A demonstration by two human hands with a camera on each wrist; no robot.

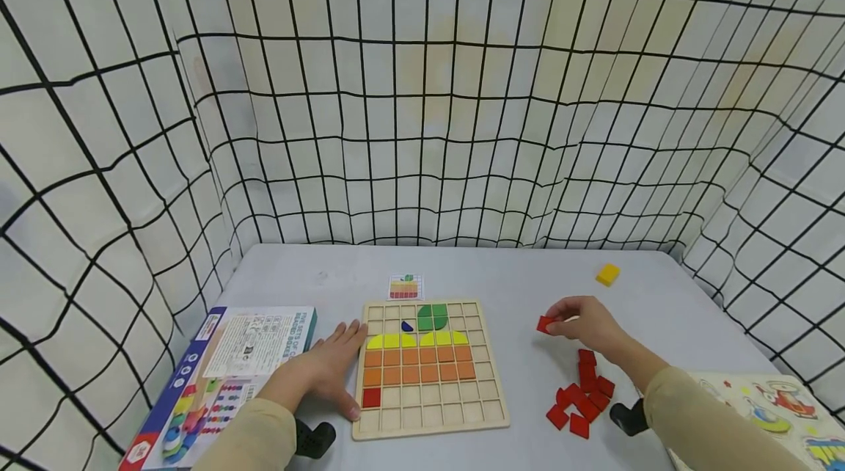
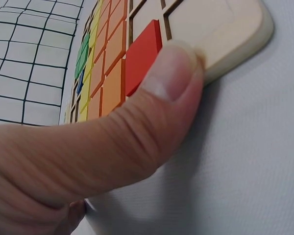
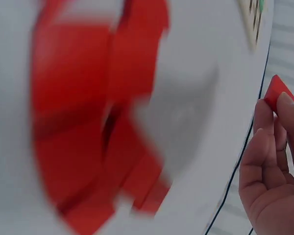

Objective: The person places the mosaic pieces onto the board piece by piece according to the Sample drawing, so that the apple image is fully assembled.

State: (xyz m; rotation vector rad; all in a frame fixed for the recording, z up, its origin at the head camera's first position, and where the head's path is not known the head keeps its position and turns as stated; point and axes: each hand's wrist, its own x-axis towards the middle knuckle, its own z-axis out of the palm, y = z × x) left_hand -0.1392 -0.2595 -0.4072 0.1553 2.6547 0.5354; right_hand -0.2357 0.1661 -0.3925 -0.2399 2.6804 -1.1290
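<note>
My right hand (image 1: 584, 320) pinches a red square tile (image 1: 545, 324) between thumb and fingertips, to the right of the wooden grid board (image 1: 432, 433). In the right wrist view the same tile (image 3: 277, 93) shows one corner pointing up. My left hand (image 1: 333, 368) rests along the board's left edge with fingers spread, its thumb (image 2: 171, 73) at the rim beside a red tile (image 2: 146, 56) set in the grid. Rows of orange tiles (image 1: 420, 364), yellow pieces (image 1: 445, 339), green pieces (image 1: 432, 317) and a small blue piece (image 1: 406, 326) sit in other cells.
Loose red tiles (image 1: 586, 403) lie piled near my right forearm. A small pattern card (image 1: 405, 287) lies behind the board and a yellow block (image 1: 607, 274) at the back right. A box (image 1: 224, 375) is at left, a picture board (image 1: 772, 420) at right; black netting surrounds the table.
</note>
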